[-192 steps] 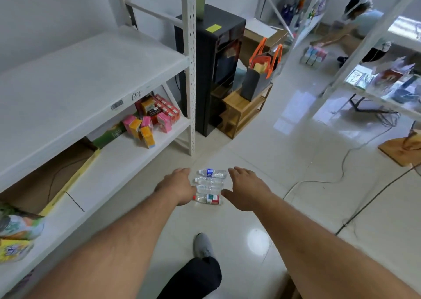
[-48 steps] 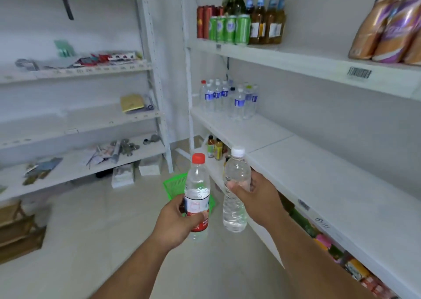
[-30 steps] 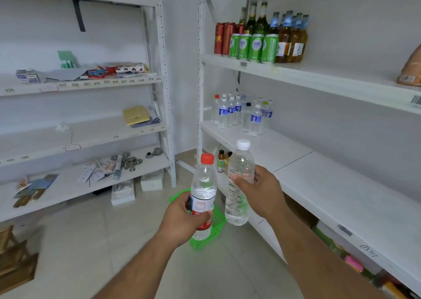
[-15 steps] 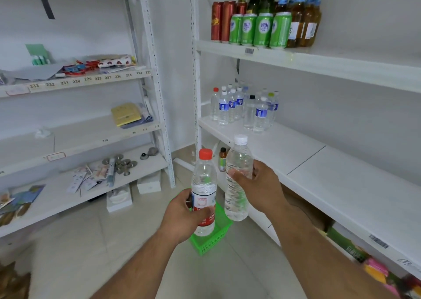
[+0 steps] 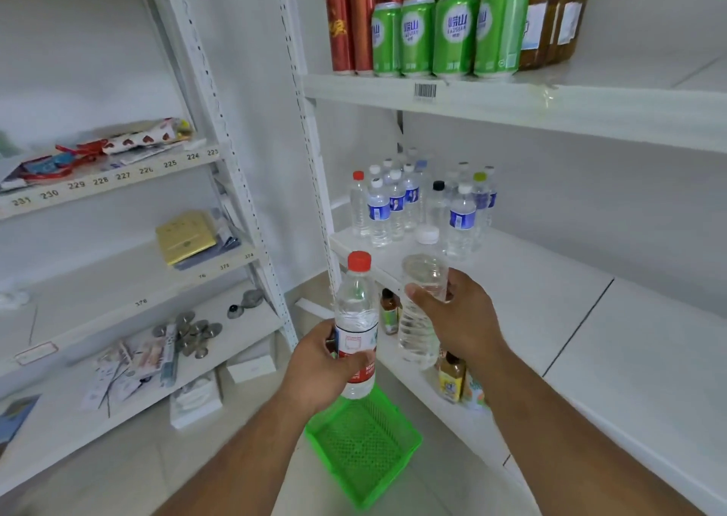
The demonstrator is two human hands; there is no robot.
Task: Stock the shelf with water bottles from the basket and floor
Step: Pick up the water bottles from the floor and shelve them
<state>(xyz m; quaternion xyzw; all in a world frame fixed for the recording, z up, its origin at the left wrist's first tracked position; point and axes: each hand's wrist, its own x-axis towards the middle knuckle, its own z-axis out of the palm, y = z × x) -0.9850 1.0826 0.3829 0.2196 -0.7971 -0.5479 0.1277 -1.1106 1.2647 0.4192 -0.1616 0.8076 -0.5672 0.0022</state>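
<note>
We hold one water bottle in each hand, both upright, in front of the white shelf [image 5: 550,319] on our right. Our left hand [image 5: 322,370] has its fingers [image 5: 356,360] wrapped around the lower part of the red-capped bottle [image 5: 356,319], over its red and white label. Our right hand [image 5: 460,319] has its fingers closed around the middle of the white-capped bottle [image 5: 423,303], which carries no label that we can see; the thumb presses on its left side. The two bottles stand side by side, close but apart, with the white-capped one slightly higher and nearer the shelf edge.

Farther back on the same shelf, in the corner, a group of water bottles [image 5: 421,204] stands upright, most with white caps and blue labels, one with a red cap, one with a black cap and one with a yellow-green cap. On the shelf above them stand red cans [image 5: 350,24], green cans [image 5: 448,31] and brown bottles [image 5: 550,16].

Below our hands, on the floor, lies a green basket [image 5: 364,443]; we see no bottles in it. Small bottles with yellow labels [image 5: 450,378] stand on the lowest shelf just under our right wrist. On the left, another shelving unit [image 5: 130,264] carries papers, a gold box and small metal pieces.
</note>
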